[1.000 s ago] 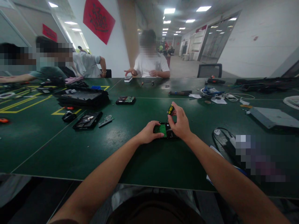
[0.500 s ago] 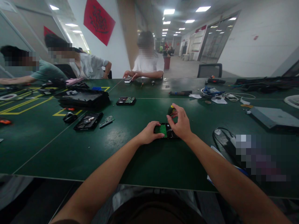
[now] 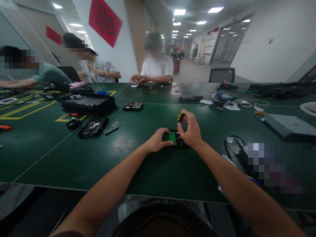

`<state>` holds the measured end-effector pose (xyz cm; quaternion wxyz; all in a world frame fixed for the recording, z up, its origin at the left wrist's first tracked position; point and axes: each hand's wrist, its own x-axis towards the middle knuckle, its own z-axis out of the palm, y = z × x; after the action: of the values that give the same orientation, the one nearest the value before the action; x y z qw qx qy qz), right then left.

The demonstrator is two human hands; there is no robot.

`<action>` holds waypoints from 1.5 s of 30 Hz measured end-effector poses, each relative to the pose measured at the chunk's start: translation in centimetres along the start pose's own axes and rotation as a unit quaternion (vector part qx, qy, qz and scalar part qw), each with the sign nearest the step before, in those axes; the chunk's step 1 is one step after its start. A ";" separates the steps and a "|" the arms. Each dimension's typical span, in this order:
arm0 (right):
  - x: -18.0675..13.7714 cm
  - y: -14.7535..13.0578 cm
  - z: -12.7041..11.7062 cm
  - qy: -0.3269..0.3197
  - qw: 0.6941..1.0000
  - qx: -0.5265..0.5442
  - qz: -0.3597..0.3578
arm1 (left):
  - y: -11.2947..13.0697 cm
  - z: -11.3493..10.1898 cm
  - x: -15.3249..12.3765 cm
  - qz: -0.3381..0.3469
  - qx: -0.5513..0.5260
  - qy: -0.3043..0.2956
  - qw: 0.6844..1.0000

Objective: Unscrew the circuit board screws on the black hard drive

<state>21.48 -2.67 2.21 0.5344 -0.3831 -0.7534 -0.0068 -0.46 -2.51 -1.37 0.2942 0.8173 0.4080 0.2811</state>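
A small black hard drive with a green circuit board (image 3: 172, 137) lies on the green table (image 3: 138, 164) in front of me. My left hand (image 3: 156, 141) is curled over its left end and holds it down. My right hand (image 3: 190, 130) pinches the black and yellow handle of a small screwdriver (image 3: 180, 116), which stands nearly upright with its tip on the drive's right part. The tip itself is hidden behind my fingers.
Another hard drive (image 3: 133, 106) lies further back, with a black tray (image 3: 87, 103), an opened casing (image 3: 93, 127) and a loose board (image 3: 112, 128) to the left. Cables (image 3: 234, 102) and a grey case (image 3: 288, 123) lie at right. Three people sit across and at left.
My right hand has kept turning the screwdriver handle in place, its fingers shifting slightly. The person at back left has sat up and leaned right. My left hand has stayed still.
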 end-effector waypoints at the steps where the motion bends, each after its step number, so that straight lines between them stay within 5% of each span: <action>1: 0.0 0.0 0.0 0.000 1.000 0.002 0.000 | 0.0 0.0 0.0 0.001 0.000 0.000 1.000; 45: -0.1 -0.1 0.0 -0.010 1.000 -0.011 0.005 | 0.2 -0.1 0.1 -0.007 -0.007 -0.002 1.000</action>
<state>21.39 -2.82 2.17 0.5230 -0.3922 -0.7567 -0.0086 -0.38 -2.54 -1.18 0.3024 0.8130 0.4112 0.2801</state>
